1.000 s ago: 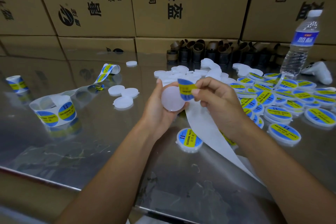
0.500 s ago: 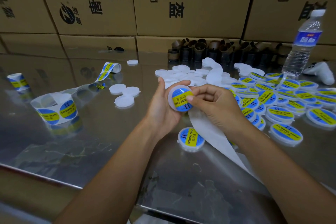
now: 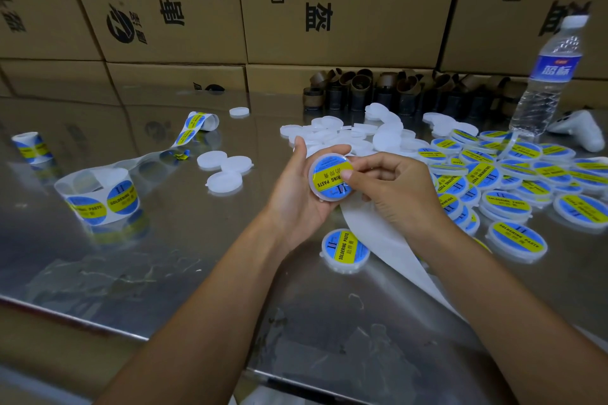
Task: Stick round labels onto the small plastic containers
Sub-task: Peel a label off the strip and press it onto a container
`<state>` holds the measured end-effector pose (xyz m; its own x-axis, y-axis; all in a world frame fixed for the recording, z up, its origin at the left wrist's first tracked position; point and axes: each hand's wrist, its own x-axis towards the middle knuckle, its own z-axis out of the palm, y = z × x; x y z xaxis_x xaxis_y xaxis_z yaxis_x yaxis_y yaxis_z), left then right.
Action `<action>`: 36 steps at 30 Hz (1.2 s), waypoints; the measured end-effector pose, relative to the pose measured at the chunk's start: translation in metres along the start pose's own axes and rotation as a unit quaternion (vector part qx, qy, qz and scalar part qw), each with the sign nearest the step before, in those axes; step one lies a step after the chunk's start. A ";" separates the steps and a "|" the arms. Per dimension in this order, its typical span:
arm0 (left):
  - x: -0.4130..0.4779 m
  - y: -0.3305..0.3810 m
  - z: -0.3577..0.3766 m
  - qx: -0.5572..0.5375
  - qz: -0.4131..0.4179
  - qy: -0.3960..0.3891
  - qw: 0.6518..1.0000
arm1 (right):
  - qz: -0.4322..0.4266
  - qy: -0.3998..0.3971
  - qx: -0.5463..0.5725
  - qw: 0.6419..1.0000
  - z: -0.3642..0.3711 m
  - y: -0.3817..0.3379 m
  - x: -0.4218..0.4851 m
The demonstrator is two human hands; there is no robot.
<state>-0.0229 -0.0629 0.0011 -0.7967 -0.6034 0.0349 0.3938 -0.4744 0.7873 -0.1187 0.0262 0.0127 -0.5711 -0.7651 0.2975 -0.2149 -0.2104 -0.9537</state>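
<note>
My left hand (image 3: pixel 296 194) grips a small round white container (image 3: pixel 329 177) above the metal table, its face turned up. A blue and yellow round label covers that face. My right hand (image 3: pixel 391 191) has its thumb pressed on the label, fingers curled beside the rim. White backing strip (image 3: pixel 388 250) trails from under my right hand toward the near edge. One labelled container (image 3: pixel 345 250) lies just below my hands. A label roll (image 3: pixel 98 196) stands at the left.
Several labelled containers (image 3: pixel 519 187) pile up at the right; several blank ones (image 3: pixel 355 135) lie behind my hands and three (image 3: pixel 223 171) at centre-left. A water bottle (image 3: pixel 546 82), a white controller (image 3: pixel 579 131), dark cardboard cores (image 3: pixel 378 92), a small roll (image 3: pixel 29 148) and stacked cartons (image 3: pixel 329 3) line the back.
The label went from held above the blank container to stuck flat on it. My right thumb now presses it down, and the container has turned a little in my left hand.
</note>
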 end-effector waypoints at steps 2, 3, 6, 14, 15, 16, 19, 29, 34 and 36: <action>0.000 0.000 0.001 -0.001 -0.003 -0.004 1.000 | 0.003 0.004 -0.002 1.000 0.000 0.000 0.000; 0.000 0.000 0.001 0.000 -0.004 -0.005 1.000 | 0.004 0.007 -0.003 1.000 0.000 0.000 0.000; 0.000 0.000 0.002 0.003 -0.003 -0.009 1.000 | 0.005 0.014 -0.004 1.000 0.000 0.000 0.000; -0.002 0.000 0.001 0.034 0.017 -0.033 0.999 | 0.002 0.027 -0.009 1.000 0.001 -0.001 -0.002; -0.003 -0.001 0.001 0.050 0.029 -0.037 0.998 | -0.001 0.030 -0.012 0.999 0.001 0.000 -0.002; -0.003 -0.002 0.000 0.064 0.042 -0.043 0.996 | -0.005 0.033 -0.018 0.999 0.002 0.000 -0.002; -0.002 -0.004 -0.003 0.083 0.059 -0.060 0.993 | -0.020 0.051 -0.050 0.997 0.004 0.001 -0.003; -0.004 -0.004 -0.003 0.096 0.061 -0.051 0.992 | -0.099 0.068 -0.195 0.973 0.005 0.006 -0.003; -0.003 -0.005 -0.004 0.094 0.059 -0.058 0.992 | -0.135 0.086 -0.245 0.956 0.002 0.006 -0.004; -0.003 -0.005 -0.004 0.096 0.061 -0.056 0.992 | -0.149 0.090 -0.270 0.947 0.002 0.006 -0.005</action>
<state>-0.0212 -0.0614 -0.0055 -0.7987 -0.5690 0.1956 0.4032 -0.2648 0.8759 -0.1157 0.0275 0.0055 -0.5367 -0.5951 0.5981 -0.7338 -0.0207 -0.6790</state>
